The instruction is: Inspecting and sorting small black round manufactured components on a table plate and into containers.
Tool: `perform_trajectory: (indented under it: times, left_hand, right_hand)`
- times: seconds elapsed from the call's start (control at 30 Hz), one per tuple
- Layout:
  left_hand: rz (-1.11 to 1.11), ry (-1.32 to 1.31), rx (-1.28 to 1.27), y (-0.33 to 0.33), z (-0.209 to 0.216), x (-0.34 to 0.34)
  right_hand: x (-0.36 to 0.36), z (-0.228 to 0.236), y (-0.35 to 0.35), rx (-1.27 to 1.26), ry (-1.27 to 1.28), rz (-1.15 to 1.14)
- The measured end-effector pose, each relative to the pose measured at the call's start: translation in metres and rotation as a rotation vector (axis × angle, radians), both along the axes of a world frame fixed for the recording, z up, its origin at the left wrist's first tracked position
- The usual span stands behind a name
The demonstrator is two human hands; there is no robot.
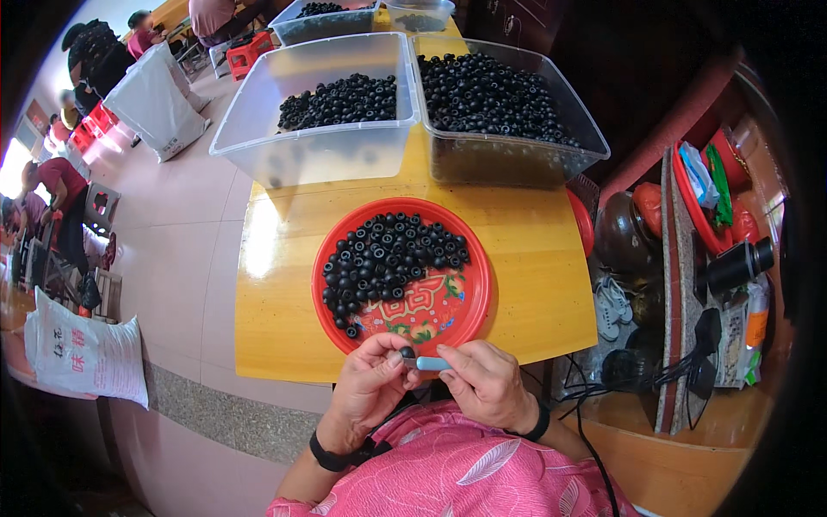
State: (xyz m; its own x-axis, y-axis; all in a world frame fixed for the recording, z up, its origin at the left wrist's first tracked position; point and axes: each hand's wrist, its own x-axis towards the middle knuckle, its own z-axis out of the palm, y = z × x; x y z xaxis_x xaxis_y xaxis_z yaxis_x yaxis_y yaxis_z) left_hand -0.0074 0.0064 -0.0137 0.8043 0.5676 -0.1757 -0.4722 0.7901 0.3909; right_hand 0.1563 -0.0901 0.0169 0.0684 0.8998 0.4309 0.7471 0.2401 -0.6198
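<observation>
My left hand [372, 379] is closed, pinching one small black round piece [407, 351] between thumb and fingertips. My right hand [487, 383] grips a small tool with a light blue handle [433, 364]. The tool's short, pale tip reaches the black piece or lies right beside it; its exact shape is too small to tell. Both hands are just over the near rim of a round red tray [469, 314] with a printed pattern. Many similar black pieces [370, 267], several showing hollow ends, are spread over the tray's far and left parts.
The tray rests on a yellow wooden table [543, 284]. Behind it, two clear plastic bins [314, 159] [517, 155] hold more black pieces. Cables [594, 388] hang by the table's right side, near a cluttered shelf [676, 345]. White sacks [86, 353] and other people stand at the left.
</observation>
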Motion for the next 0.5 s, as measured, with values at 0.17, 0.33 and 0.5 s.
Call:
perform_trajectory:
  times: [0.17, 0.33, 0.5]
  left_hand:
    - [0.016, 0.02, 0.011, 0.0001, 0.0035, 0.0006]
    - [0.021, 0.018, 0.024, 0.0002, 0.0017, 0.0002]
    - [0.054, 0.026, 0.078, -0.0007, 0.0046, 0.0038]
  right_hand:
    - [-0.0004, 0.0023, 0.0013, 0.001, -0.01, -0.013]
    - [-0.0009, 0.0047, 0.0014, -0.028, 0.007, -0.021]
    - [-0.0006, 0.0034, 0.0014, 0.031, -0.003, -0.015]
